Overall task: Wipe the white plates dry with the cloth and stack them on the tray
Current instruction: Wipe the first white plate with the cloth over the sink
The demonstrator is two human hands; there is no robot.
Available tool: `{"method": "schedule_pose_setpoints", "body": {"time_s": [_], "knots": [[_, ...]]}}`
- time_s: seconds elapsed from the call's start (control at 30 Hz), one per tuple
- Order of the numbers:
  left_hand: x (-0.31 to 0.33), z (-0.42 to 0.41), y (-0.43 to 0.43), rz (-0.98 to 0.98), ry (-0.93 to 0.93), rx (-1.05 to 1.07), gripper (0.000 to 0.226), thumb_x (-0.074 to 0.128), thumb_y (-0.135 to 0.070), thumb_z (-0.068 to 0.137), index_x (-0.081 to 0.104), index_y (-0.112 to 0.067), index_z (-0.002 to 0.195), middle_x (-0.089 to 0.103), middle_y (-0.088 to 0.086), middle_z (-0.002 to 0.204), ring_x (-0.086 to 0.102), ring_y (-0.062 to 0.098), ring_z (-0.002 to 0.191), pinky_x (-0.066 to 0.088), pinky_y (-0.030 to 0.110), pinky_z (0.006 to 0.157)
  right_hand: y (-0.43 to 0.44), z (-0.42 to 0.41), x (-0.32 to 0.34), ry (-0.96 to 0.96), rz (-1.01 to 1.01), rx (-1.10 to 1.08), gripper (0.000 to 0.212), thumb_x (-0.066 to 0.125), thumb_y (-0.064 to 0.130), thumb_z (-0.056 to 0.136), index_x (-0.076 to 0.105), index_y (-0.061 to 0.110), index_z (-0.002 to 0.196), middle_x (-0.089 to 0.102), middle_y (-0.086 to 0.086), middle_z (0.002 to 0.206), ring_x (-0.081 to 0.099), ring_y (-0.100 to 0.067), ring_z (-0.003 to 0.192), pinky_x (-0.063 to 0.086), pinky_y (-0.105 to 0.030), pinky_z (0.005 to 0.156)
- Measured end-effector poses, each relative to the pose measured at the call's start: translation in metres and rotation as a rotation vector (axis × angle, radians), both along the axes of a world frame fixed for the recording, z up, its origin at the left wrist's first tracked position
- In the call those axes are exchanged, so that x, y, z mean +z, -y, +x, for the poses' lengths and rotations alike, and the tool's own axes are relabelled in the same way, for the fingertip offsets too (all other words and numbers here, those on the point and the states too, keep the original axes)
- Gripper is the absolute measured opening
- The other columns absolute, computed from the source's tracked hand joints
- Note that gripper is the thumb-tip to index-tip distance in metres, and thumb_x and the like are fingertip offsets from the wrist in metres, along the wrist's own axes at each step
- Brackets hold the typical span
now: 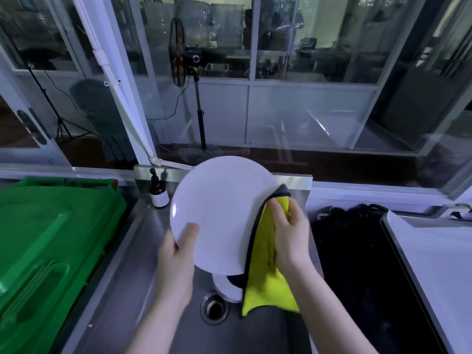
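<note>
A round white plate is held tilted above the steel sink. My left hand grips its lower left rim, thumb on the face. My right hand holds a yellow cloth with a dark edge pressed against the plate's right rim; the cloth wraps round the edge and hangs down. Under the held plate, part of another white dish shows in the sink near the drain. The tray with a white liner lies at the right.
A green bin lid fills the left side. A brown pump bottle stands at the sink's back left corner. A black mass lies between sink and tray. Glass partitions and a standing fan are behind.
</note>
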State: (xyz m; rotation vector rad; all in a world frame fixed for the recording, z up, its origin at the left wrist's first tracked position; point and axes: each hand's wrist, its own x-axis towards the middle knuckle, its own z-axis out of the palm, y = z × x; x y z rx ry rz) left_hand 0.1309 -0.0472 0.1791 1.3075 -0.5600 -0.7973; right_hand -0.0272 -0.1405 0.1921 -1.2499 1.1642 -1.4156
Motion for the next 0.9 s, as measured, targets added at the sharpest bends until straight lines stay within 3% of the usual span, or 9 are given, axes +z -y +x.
{"method": "schedule_pose_setpoints", "body": {"time_s": [0.1,0.2,0.3,0.4,0.53,0.6,0.7,0.8,0.9], "knots": [[0.000,-0.009,0.010,-0.053,-0.102,0.042,0.024,0.062,-0.024,0.101,0.063,-0.040,0.119,0.074,-0.016,0.115,0.071,0.006,0.105,0.055,0.044,0.095,-0.005,0.003,-0.009,0.023,0.082,0.026,0.027,0.062,0.025,0.095,0.051,0.003,0.084,0.049,-0.007,0.071,0.043,-0.015,0.066,0.039,-0.036,0.061],[0.011,0.014,0.015,-0.044,0.076,-0.091,0.024,0.063,-0.023,0.100,0.062,-0.039,0.118,0.074,-0.017,0.116,0.069,0.005,0.109,0.053,0.042,0.097,0.012,-0.010,0.013,-0.095,-0.039,0.131,0.009,0.063,0.020,0.095,0.060,0.014,0.089,0.068,-0.002,0.081,0.061,-0.012,0.077,0.051,-0.035,0.073],[0.032,0.042,0.017,-0.035,0.350,-0.309,0.023,0.067,-0.032,0.092,0.067,-0.045,0.111,0.075,-0.019,0.111,0.070,0.000,0.101,0.053,0.032,0.083,0.032,-0.016,0.051,-0.454,-0.278,0.309,0.026,0.070,0.022,0.089,0.050,0.029,0.073,0.057,0.019,0.066,0.048,0.002,0.062,0.040,-0.017,0.063],[0.049,0.046,0.022,-0.020,0.517,-0.395,0.018,0.067,-0.041,0.084,0.071,-0.044,0.101,0.077,-0.012,0.101,0.072,0.004,0.090,0.056,0.027,0.076,0.041,-0.007,0.073,-0.721,-0.428,0.414,0.037,0.073,0.030,0.086,0.042,0.038,0.066,0.050,0.018,0.061,0.041,-0.004,0.059,0.033,-0.013,0.056],[0.048,0.045,0.020,-0.096,0.387,-0.246,0.017,0.070,-0.043,0.080,0.074,-0.040,0.096,0.078,-0.009,0.098,0.073,0.007,0.086,0.056,0.030,0.073,0.037,-0.014,0.063,-0.498,-0.383,0.384,0.024,0.070,0.023,0.090,0.053,0.026,0.073,0.053,0.015,0.066,0.044,-0.003,0.063,0.039,-0.018,0.063],[0.044,0.042,0.019,-0.139,0.181,-0.124,0.018,0.070,-0.035,0.082,0.076,-0.044,0.097,0.078,-0.010,0.102,0.075,0.008,0.090,0.057,0.029,0.071,0.023,-0.018,0.036,-0.256,-0.196,0.340,0.011,0.066,0.021,0.093,0.061,0.013,0.087,0.064,0.001,0.078,0.056,-0.016,0.074,0.048,-0.035,0.076],[0.039,0.036,0.020,-0.110,0.091,-0.103,0.021,0.067,-0.034,0.084,0.075,-0.050,0.096,0.078,-0.011,0.106,0.075,0.011,0.096,0.060,0.030,0.071,0.004,-0.015,0.014,-0.075,-0.021,0.294,0.001,0.065,0.022,0.093,0.064,0.021,0.093,0.069,0.001,0.083,0.061,-0.011,0.082,0.051,-0.039,0.079],[0.040,0.042,0.020,-0.027,0.288,-0.262,0.020,0.066,-0.040,0.084,0.072,-0.051,0.099,0.077,-0.012,0.107,0.074,0.011,0.098,0.057,0.039,0.083,0.018,-0.021,0.032,-0.168,-0.157,0.295,0.014,0.067,0.018,0.092,0.066,0.029,0.101,0.073,0.014,0.096,0.065,-0.002,0.093,0.050,-0.025,0.086],[0.054,0.050,0.024,0.033,0.483,-0.482,0.021,0.067,-0.040,0.083,0.072,-0.045,0.103,0.078,-0.012,0.102,0.075,0.009,0.092,0.057,0.034,0.079,0.029,-0.023,0.051,-0.493,-0.307,0.443,0.018,0.072,0.021,0.088,0.062,0.036,0.084,0.066,0.024,0.079,0.056,0.009,0.074,0.043,-0.011,0.072]]}}
